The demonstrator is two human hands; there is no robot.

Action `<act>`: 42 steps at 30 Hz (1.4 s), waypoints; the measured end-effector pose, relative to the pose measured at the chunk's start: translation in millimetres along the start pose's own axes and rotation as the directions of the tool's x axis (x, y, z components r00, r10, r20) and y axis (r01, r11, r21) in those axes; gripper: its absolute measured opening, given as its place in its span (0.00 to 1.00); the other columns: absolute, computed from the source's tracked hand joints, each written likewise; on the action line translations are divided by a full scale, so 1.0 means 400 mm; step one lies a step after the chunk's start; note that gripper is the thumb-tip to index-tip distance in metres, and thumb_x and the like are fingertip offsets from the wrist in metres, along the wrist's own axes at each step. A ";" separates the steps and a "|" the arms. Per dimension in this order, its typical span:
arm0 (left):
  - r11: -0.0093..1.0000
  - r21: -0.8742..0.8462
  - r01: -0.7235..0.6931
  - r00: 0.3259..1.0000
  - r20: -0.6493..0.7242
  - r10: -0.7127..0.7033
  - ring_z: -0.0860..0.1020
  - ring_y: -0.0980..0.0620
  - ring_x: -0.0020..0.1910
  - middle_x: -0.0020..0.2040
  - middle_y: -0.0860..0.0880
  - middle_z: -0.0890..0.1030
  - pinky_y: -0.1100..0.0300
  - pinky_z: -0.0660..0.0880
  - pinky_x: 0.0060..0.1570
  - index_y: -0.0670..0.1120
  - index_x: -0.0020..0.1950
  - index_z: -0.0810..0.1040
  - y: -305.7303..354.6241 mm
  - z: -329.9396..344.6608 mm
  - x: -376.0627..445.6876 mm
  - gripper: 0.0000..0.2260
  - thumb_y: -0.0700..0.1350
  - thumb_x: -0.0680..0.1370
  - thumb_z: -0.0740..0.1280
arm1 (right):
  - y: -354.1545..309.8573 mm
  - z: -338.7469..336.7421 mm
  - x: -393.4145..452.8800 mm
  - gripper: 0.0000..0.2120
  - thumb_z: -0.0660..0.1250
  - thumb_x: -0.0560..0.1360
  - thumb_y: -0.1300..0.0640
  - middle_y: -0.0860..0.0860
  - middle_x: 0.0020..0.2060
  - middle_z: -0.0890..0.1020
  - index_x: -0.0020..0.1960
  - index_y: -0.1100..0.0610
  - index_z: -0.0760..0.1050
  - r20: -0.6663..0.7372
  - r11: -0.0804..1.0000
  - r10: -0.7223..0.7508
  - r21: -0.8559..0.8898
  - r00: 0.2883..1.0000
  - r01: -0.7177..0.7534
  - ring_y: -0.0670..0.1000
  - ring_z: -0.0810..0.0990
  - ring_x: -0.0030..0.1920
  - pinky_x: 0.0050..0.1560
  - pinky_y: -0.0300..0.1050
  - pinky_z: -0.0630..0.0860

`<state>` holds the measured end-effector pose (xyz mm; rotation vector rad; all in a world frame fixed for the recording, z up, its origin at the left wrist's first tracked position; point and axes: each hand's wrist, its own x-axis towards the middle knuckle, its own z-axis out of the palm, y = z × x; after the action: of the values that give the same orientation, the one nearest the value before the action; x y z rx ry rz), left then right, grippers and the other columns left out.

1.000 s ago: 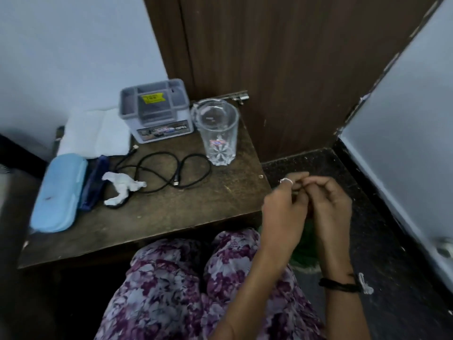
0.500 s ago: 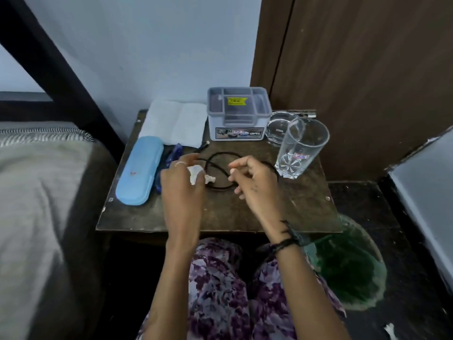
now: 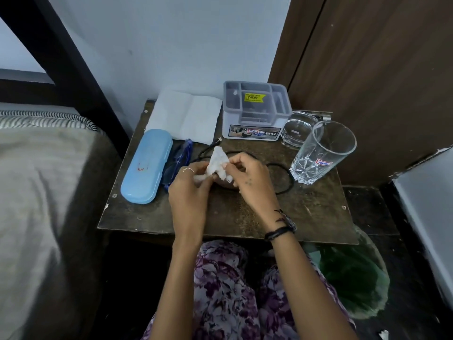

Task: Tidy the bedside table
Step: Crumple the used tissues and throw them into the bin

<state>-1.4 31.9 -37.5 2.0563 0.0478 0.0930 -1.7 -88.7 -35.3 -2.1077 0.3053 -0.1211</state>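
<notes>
A crumpled white tissue (image 3: 217, 163) is held above the middle of the dark wooden bedside table (image 3: 313, 217). My left hand (image 3: 190, 192) grips its lower left part and my right hand (image 3: 250, 177) pinches its right side. Under my hands a black cable (image 3: 285, 177) lies looped on the table. A light blue glasses case (image 3: 147, 165) lies at the left with blue glasses (image 3: 180, 158) beside it. A grey organiser box (image 3: 256, 110) stands at the back, with a flat white tissue (image 3: 186, 116) to its left.
A tall clear glass (image 3: 323, 153) stands at the table's right, with a glass ashtray (image 3: 297, 128) behind it. A bed (image 3: 44, 192) lies to the left. A bin lined with a green bag (image 3: 353, 276) sits on the floor at the lower right. A brown door (image 3: 380, 69) is behind.
The view swung left from the floor side back over the table. Both hands moved from beside the table to its middle and lifted the crumpled tissue off the surface.
</notes>
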 end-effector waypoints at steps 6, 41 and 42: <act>0.891 -0.419 0.174 0.977 0.188 -0.102 0.80 0.56 0.40 0.41 0.53 0.83 0.59 0.78 0.43 0.49 0.44 0.81 0.087 0.004 -0.052 0.04 0.44 0.70 0.73 | -0.029 -0.094 -0.107 0.03 0.63 0.76 0.57 0.47 0.33 0.78 0.44 0.53 0.72 -0.167 0.958 0.095 0.282 0.981 -0.045 0.44 0.73 0.27 0.26 0.38 0.69; 0.933 0.317 -0.170 0.460 0.863 -0.209 0.75 0.42 0.60 0.61 0.41 0.78 0.52 0.72 0.58 0.42 0.60 0.76 0.091 0.745 -0.432 0.14 0.34 0.78 0.57 | 0.674 -0.407 -0.387 0.12 0.61 0.77 0.60 0.62 0.34 0.77 0.41 0.66 0.77 -0.493 0.632 0.708 0.125 0.505 -0.765 0.58 0.73 0.33 0.32 0.46 0.66; 0.949 0.281 -0.143 0.467 0.864 -0.185 0.75 0.43 0.59 0.60 0.41 0.78 0.53 0.72 0.58 0.42 0.59 0.76 0.109 0.743 -0.435 0.14 0.34 0.78 0.57 | 0.657 -0.413 -0.384 0.12 0.61 0.76 0.60 0.62 0.33 0.77 0.41 0.67 0.77 -0.511 0.640 0.702 0.144 0.496 -0.755 0.58 0.73 0.32 0.30 0.45 0.64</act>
<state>-149.0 -263.0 -145.5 2.1733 -0.6138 -1.1067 -228.3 -315.8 -165.6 -1.8150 1.5633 -0.1759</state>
